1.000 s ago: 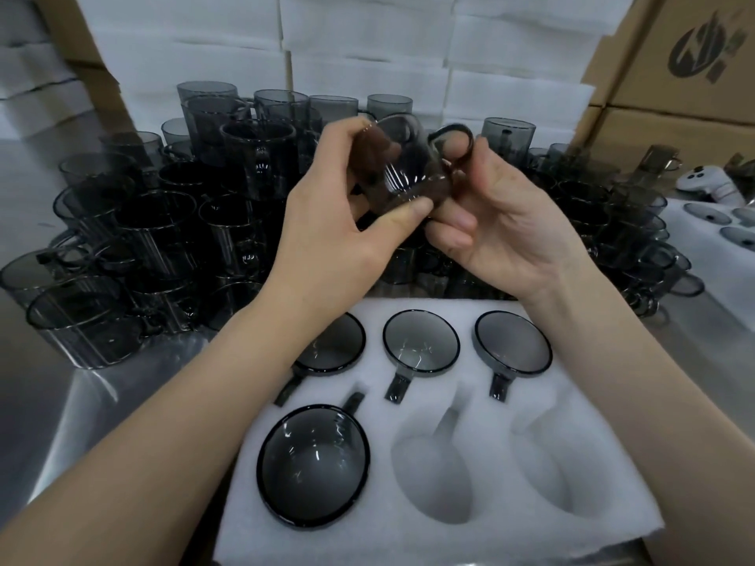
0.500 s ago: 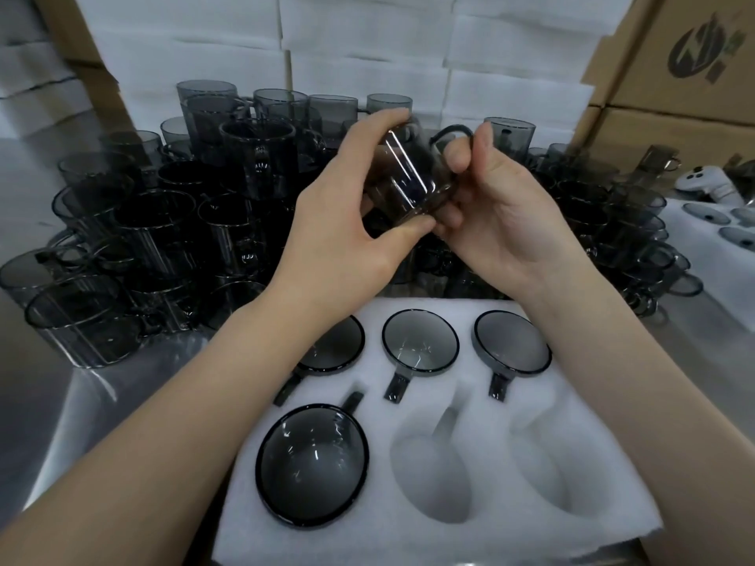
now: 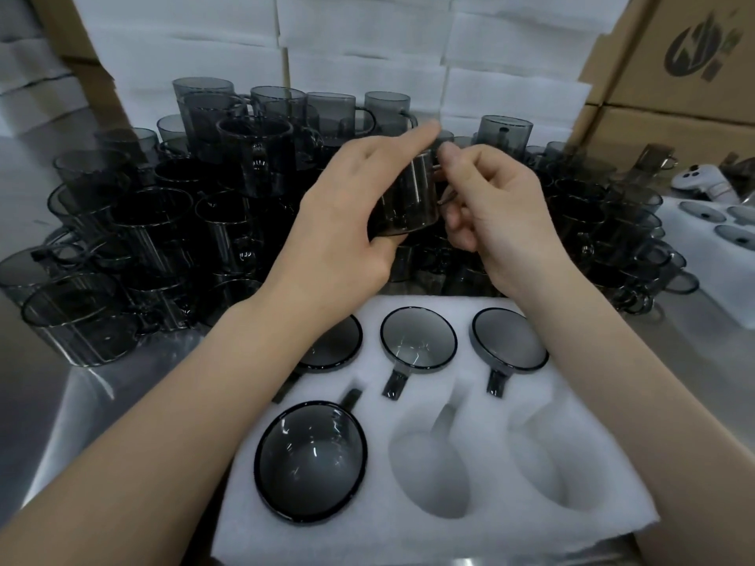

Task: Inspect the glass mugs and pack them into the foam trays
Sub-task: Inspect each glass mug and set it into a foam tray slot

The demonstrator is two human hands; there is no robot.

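**One Mug Held Up in Two Hands**

Grips a dark glass mug (image 3: pixel 408 198) with the left hand (image 3: pixel 347 230), fingers curled round its side, thumb tucked underneath, pointing finger stretched out over the top. Pinches the mug's handle with the right hand (image 3: pixel 498 214), fingers bent in tight (most of the handle hidden behind them). Holds the mug up in the air between both hands, over the far edge of the foam tray (image 3: pixel 408 533).

Just below the hands, on the shiny table (image 3: pixel 102 402): the white foam tray, with six round holes in two rows.

- Back row: three mugs sunk into the foam, the back left mug (image 3: pixel 339 345) partly under the left arm, then the back middle mug (image 3: pixel 418 339), then the back right mug (image 3: pixel 510 339). Handles tucked into small slots, pointing toward the person.
- Front row: the front left mug (image 3: pixel 310 461) in its hole, handle pointing the other way. Next to it, the middle hole (image 3: pixel 429 471) and the right hole (image 3: pixel 555 463), showing only white foam.

Further out, behind the tray and spreading to both sides: a big pile of mugs (image 3: pixel 163 222), all the same dark glass, some stacked on top of others.

Behind the pile: a wall of white foam sheets (image 3: pixel 367 38), and brown cardboard boxes (image 3: pixel 674 75) on the right.

Far right: a second tray (image 3: pixel 711 279) with more mugs in it, and a small white controller (image 3: pixel 702 179) lying near it.
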